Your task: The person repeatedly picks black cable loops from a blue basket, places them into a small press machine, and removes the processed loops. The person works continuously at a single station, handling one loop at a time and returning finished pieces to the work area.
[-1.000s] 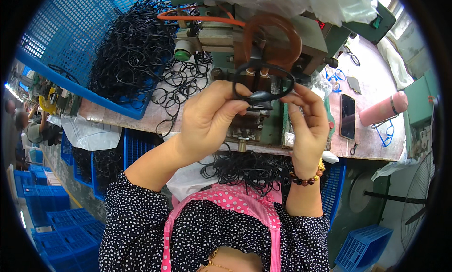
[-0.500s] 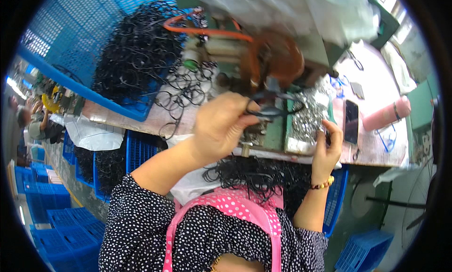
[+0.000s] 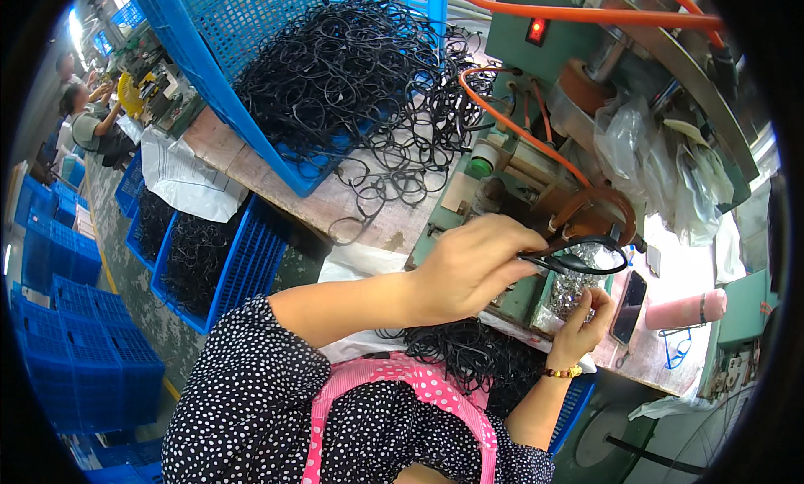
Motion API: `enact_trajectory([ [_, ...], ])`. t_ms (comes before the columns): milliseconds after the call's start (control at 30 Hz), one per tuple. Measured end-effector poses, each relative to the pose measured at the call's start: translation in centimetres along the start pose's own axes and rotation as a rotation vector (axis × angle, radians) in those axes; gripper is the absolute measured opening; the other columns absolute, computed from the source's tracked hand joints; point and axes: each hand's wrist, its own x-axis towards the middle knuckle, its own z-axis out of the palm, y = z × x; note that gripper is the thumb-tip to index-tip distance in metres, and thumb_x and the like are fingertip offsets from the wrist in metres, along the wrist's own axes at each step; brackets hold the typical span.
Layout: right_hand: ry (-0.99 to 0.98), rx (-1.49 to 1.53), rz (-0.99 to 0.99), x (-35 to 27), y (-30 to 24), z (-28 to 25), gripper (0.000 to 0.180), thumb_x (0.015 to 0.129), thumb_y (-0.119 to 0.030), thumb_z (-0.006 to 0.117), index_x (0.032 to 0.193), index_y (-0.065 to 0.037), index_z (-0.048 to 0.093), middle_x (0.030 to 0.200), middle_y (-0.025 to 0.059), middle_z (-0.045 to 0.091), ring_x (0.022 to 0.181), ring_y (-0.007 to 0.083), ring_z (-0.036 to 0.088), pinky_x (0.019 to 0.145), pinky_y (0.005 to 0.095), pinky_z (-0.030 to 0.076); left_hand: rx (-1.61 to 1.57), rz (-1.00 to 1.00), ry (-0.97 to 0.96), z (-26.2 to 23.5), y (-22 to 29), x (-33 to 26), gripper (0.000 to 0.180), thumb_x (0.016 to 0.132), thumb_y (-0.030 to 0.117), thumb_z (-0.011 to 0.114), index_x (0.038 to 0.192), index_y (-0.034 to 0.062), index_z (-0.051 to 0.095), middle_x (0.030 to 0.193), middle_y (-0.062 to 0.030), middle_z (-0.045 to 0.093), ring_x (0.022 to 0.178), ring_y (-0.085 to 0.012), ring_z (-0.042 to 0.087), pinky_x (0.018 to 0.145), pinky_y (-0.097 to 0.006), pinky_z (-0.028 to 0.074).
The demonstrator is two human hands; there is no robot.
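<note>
My left hand [image 3: 477, 266] pinches a black looped strap [image 3: 572, 263] between thumb and fingers. The loop sticks out to the right, in front of the green bench machine [image 3: 528, 53] and over a tray of small shiny metal pieces [image 3: 569, 293]. Beside the tray's near right corner is my right hand [image 3: 584, 326], its thumb and fingers curled together. Whether a small piece sits between those fingertips I cannot make out. More black straps [image 3: 477, 354] lie in a heap at my lap, below both hands.
A blue basket [image 3: 272, 153] full of tangled black straps [image 3: 335, 74] stands on the bench, some spilling toward the machine. Orange hoses [image 3: 536, 132] and plastic bags [image 3: 645, 149] hang near it. A phone [image 3: 628, 308] and pink bottle [image 3: 687, 309] are right. Other people work far left.
My view has turned, so the basket and machine sit farther right. My left hand has carried the strap rightward, closer to above my right hand, which stays by the tray.
</note>
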Motion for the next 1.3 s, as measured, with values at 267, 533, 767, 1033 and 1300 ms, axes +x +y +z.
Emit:
enact_trajectory([
  [267, 0.078, 0.18, 0.02, -0.8, 2.0, 1.0, 0.007, 0.093, 0.0, 0.064, 0.1, 0.002, 0.066, 0.092, 0.0074, 0.065, 0.081, 0.0133, 0.058, 0.073, 0.0255, 0.049, 0.504, -0.392, -0.166, -10.7, -6.3, -8.3, 0.013, 0.086, 0.01, 0.066, 0.097, 0.003, 0.066, 0.092, -0.0135, 0.064, 0.084, -0.033, 0.063, 0.075, -0.042, 0.051],
  [533, 0.014, 0.072, -0.089, -0.9, 3.3, 0.4, 0.018, 0.094, 0.003, 0.057, 0.111, 0.005, 0.062, 0.11, 0.0148, 0.062, 0.101, 0.0257, 0.06, 0.091, 0.0363, 0.05, 0.921, -0.792, -0.64, -10.5, -10.9, -10.8, 0.025, 0.078, 0.019, 0.068, 0.097, 0.0051, 0.062, 0.102, -0.0153, 0.062, 0.101, -0.0359, 0.062, 0.082, -0.047, 0.052],
  [767, 0.097, -0.042, -0.191, -0.5, 0.8, 0.0, 0.014, 0.094, -0.009, 0.061, 0.1, 0.0, 0.07, 0.093, 0.016, 0.069, 0.083, 0.0293, 0.066, 0.076, 0.0399, 0.053, 0.453, -0.852, -0.71, -13.3, -11.0, -5.2, 0.02, 0.08, 0.018, 0.062, 0.091, 0.0026, 0.063, 0.085, -0.0137, 0.068, 0.081, -0.0292, 0.065, 0.072, -0.042, 0.051],
  [1033, -0.039, -0.018, -0.102, -0.7, 2.6, 0.1, 0.018, 0.095, 0.002, 0.054, 0.111, 0.004, 0.062, 0.108, 0.0108, 0.063, 0.101, 0.0225, 0.059, 0.093, 0.0332, 0.047, -0.211, -1.091, -0.05, -14.5, -9.3, -2.0, 0.018, 0.096, 0.023, 0.062, 0.104, 0.0076, 0.06, 0.073, -0.0016, 0.061, 0.059, -0.0059, 0.053, 0.048, -0.021, 0.038],
  [1300, 0.013, 0.165, -0.066, 0.2, -0.7, -0.2, 0.016, 0.083, 0.008, 0.062, 0.094, -0.002, 0.066, 0.099, 0.0102, 0.065, 0.101, 0.0244, 0.058, 0.093, 0.0356, 0.044, -0.358, -0.6, 0.237, -9.1, -2.3, -1.0, 0.016, 0.103, 0.015, 0.051, 0.113, 0.0035, 0.056, 0.094, -0.0069, 0.063, 0.074, -0.0104, 0.061, 0.06, -0.023, 0.05],
])
